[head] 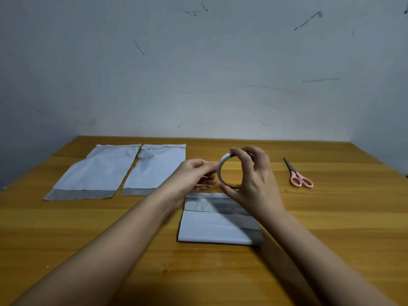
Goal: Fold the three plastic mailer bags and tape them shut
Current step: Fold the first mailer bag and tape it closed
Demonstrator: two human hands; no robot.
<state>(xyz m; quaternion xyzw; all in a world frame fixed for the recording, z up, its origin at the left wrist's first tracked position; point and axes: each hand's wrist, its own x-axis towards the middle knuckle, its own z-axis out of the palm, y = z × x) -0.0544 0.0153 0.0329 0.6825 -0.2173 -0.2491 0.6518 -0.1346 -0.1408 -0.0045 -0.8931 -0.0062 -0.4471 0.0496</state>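
Note:
A folded white-and-grey mailer bag (212, 226) lies on the wooden table (110, 228) in front of me. Above it my right hand (254, 182) grips a roll of tape (221, 171), thumb and fingers curled round its rim. My left hand (196, 175) pinches the roll's left edge with thumb and fingertips; whether a tape end is lifted I cannot tell. Two unfolded mailer bags lie flat at the back left: one (95, 173) farther left, the other (154, 168) beside it, partly covered by my left hand.
Pink-handled scissors (298, 175) lie shut on the table to the right of my hands. A scuffed wall (198, 74) stands right behind the table's far edge.

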